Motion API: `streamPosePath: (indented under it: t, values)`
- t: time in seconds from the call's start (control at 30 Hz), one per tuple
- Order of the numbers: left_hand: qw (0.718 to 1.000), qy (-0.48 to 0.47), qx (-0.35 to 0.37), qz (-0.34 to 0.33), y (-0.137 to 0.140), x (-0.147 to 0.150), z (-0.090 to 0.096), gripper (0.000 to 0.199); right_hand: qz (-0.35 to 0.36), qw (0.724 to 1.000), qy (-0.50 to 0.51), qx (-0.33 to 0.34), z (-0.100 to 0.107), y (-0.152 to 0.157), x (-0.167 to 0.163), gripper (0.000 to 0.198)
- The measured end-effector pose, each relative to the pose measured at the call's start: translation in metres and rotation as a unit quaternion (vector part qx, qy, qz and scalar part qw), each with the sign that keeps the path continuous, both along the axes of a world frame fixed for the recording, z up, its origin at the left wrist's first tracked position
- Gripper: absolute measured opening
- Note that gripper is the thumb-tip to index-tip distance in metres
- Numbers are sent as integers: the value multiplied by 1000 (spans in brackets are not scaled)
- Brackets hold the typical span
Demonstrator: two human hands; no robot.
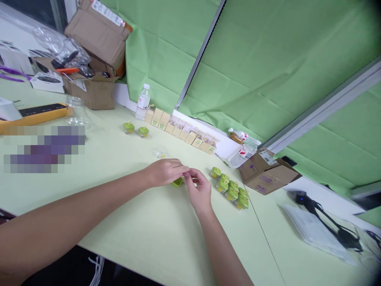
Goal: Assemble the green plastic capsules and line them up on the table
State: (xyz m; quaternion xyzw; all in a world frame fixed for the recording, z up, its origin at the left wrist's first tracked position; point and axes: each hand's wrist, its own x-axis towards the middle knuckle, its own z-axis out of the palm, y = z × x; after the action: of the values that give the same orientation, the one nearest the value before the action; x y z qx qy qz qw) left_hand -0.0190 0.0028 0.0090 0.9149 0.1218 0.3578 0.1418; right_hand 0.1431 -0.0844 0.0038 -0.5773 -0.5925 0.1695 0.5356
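My left hand [168, 172] and my right hand [200, 192] meet above the table, their fingertips pinched together. A small green lid [177, 182] shows under the left fingers, mostly covered by them. Whatever my right thumb and fingers pinch is too small to make out. Just beyond the left hand lies a small clear cup [160, 153] with a bit of yellow in it. To the right stands a cluster of small clear boxes with green lids [232, 192] and cord loops. Two more green-lidded boxes [143, 131] sit farther back on the left.
Along the back edge runs a row of small beige cartons [178, 129], with a water bottle [143, 102] at its left end. More bottles [242, 154] lie beside a cardboard box [268, 171] on the right. A glass jar [76, 111] and an orange-edged power strip [44, 113] are at left.
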Motion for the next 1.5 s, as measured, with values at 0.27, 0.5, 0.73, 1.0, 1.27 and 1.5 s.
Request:
streamPosePath:
  t: [0.27,0.5,0.73,1.0,1.27,1.5]
  values:
    - [999,-13,-42,-11,-3,1,4,29,15,989,145,-24,2,3,-1,23]
    - [997,1,-82,0,-3,-6,5,45,-52,991,124,7,-3,5,9,25]
    - [982,97,-164,-18,7,-10,-13,62,-65,993,95,-2,-8,7,12,25]
    - [988,43,-148,8,13,-4,-18,47,-47,995,88,-1,-8,7,8,22]
    - [987,16,-160,-4,11,-3,-15,36,-29,993,-106,45,0,-2,4,12]
    - [987,3,-155,-28,3,-2,-7,29,-14,973,-226,55,1,-4,5,18]
